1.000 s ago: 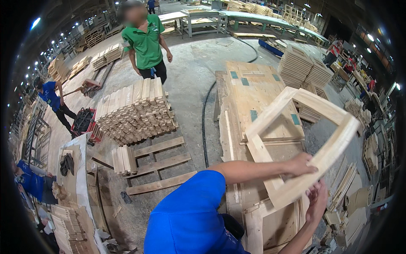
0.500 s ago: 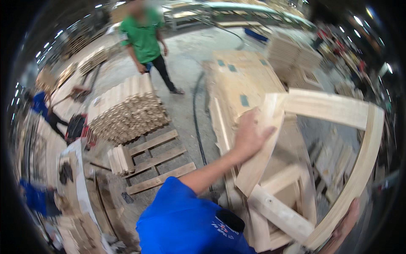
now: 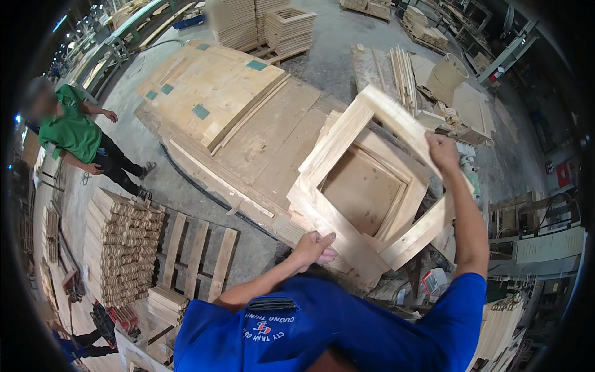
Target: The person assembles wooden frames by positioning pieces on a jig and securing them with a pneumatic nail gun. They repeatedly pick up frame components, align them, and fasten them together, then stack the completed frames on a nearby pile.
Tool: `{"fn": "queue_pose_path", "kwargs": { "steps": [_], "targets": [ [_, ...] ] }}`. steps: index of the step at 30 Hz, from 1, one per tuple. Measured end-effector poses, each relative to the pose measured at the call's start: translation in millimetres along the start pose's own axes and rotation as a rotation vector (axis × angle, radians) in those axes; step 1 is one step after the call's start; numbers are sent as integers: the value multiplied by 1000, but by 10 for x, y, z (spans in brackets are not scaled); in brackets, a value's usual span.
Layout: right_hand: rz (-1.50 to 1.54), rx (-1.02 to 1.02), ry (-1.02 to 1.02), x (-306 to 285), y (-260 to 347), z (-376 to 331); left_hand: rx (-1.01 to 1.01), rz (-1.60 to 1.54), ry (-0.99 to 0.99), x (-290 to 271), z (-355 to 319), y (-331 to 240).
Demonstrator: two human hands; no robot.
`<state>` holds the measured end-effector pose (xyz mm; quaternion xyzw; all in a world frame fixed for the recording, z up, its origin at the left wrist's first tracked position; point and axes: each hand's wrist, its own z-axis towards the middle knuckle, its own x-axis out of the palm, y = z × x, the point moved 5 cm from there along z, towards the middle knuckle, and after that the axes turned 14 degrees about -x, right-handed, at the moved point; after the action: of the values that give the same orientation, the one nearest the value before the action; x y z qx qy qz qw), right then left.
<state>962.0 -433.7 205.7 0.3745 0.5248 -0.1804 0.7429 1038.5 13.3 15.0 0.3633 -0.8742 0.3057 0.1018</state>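
A pale wooden frame (image 3: 339,222) is held tilted above the worktable, its boards joined at the corners around a square opening. My left hand (image 3: 315,250) grips its near left edge, thumb on the upper side and fingers partly hidden. My right hand (image 3: 443,152) is closed around the right-hand board. Beneath it lie other wooden frames (image 3: 400,166), partly covered by the held one; through the opening shows brown board. Whether the held frame touches those below, I cannot tell.
The worktable (image 3: 263,152) carries a plywood sheet (image 3: 214,84) with green patches. A person in green (image 3: 80,127) stands at the left. Nearby are stacked wood strips (image 3: 124,248) and a slatted pallet (image 3: 197,254). Stacked frames (image 3: 290,31) stand behind; a round tan container (image 3: 447,73) is far right.
My view has turned right. My left hand has shifted from the frame's upper left board to its near edge; my right hand now holds the right board higher up. The frame has swung round.
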Motion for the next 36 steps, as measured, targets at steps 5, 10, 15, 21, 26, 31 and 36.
{"fn": "queue_pose_path", "kwargs": {
  "steps": [5, 10, 15, 21, 26, 31, 36],
  "targets": [
    [85, -74, 84, 649, 37, 125, 65, 2, -71, 45, 70, 198],
    [26, -243, 74, 1061, 53, 151, -79, 568, 61, 262, 10, 142],
    [533, -238, 242, 1381, 475, -908, 845, 1198, -187, 510, -441, -673],
    [327, -424, 124, 1159, 907, -2600, 1056, 1751, -96, 481, -67, -1053],
    [239, -139, -74, 825, 1070, -3533, 824, 1924, -45, 525, 58, -921],
    [242, 48, -175, 963, 934, -4580, 930, 1911, 71, 907, 113, -863],
    [309, 303, -140, 1354, 1212, -5183, 832, 2079, -81, 526, -3, -718]
  ]
}}
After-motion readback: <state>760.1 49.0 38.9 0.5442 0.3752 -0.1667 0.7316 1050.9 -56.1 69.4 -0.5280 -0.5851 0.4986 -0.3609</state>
